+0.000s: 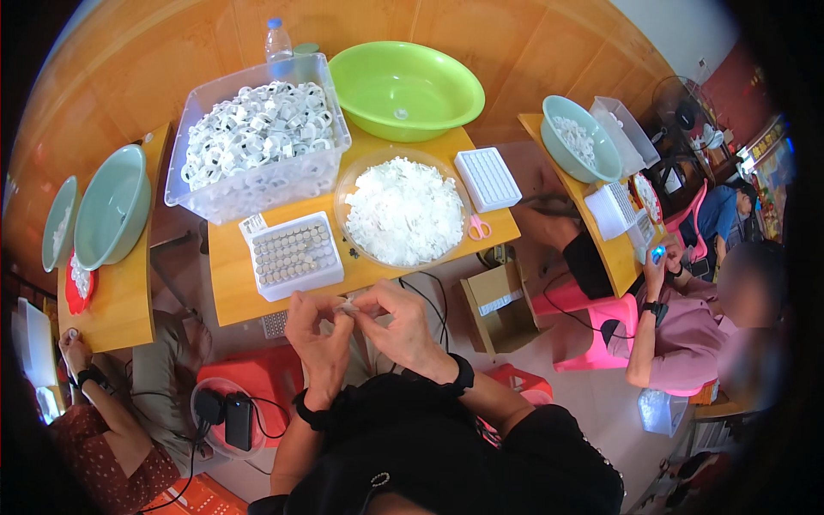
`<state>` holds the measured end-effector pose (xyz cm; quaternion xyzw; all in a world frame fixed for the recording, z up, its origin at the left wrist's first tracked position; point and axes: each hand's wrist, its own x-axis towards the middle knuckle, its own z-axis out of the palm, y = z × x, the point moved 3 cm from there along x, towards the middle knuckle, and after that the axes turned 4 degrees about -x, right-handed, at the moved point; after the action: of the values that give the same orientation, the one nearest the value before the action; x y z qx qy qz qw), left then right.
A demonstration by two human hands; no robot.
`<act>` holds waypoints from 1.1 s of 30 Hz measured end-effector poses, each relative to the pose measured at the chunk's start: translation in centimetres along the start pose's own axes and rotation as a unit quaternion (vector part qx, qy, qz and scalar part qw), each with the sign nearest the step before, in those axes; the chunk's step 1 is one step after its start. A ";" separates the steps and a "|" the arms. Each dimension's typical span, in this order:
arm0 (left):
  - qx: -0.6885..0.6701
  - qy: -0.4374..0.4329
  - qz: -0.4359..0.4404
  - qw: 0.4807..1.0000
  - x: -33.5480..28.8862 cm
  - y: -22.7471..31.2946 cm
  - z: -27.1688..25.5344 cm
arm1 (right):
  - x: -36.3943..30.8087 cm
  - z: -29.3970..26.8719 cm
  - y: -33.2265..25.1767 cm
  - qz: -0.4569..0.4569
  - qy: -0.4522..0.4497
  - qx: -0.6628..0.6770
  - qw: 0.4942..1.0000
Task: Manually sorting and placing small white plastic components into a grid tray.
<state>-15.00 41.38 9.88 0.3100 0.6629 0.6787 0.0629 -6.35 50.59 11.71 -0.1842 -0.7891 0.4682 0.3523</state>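
Observation:
My left hand (316, 342) and my right hand (399, 324) meet just off the table's front edge. Both are closed, thumbs and forefingers pinching a small white piece (347, 306) between them; the fingers cover most of it, so its exact kind is hidden. Closest to them on the table is a white box (302, 287) with rows of small round, grey-brown capped parts. Right of that, a round clear tub (468, 206) is heaped with small white plastic pieces (403, 210). Behind the box stands a large clear bin (257, 193) full of white ring-like parts (257, 133).
A green basin (408, 129), a white gridded tray (489, 178), pink scissors (479, 227) and a bottle (277, 41) are also on the wooden table (240, 300). Below it are an open cardboard box (502, 322) and black cables. People sit at tables on both sides.

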 end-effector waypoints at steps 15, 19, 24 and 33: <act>-0.152 -0.119 -0.188 0.963 -1.5 -0.9 -2.6 | 20.8 -11.6 6.8 -0.077 0.112 -0.381 0.915; -0.141 -0.120 -0.188 0.965 -1.6 -1.6 -3.1 | 25.1 -11.3 9.4 -0.075 0.094 -0.429 0.895; -0.137 -0.096 -0.193 0.967 -1.6 -2.1 -3.9 | 24.4 -3.2 4.0 -0.149 -0.008 -0.283 0.947; -0.176 -0.082 -0.193 0.962 -1.7 -1.7 -3.9 | 26.0 4.5 4.2 -0.196 -0.117 -0.373 0.899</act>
<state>-16.16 37.34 7.98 0.2149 0.5724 0.7319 0.3008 -27.57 66.10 16.68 -0.0880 -0.9617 0.0794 0.2473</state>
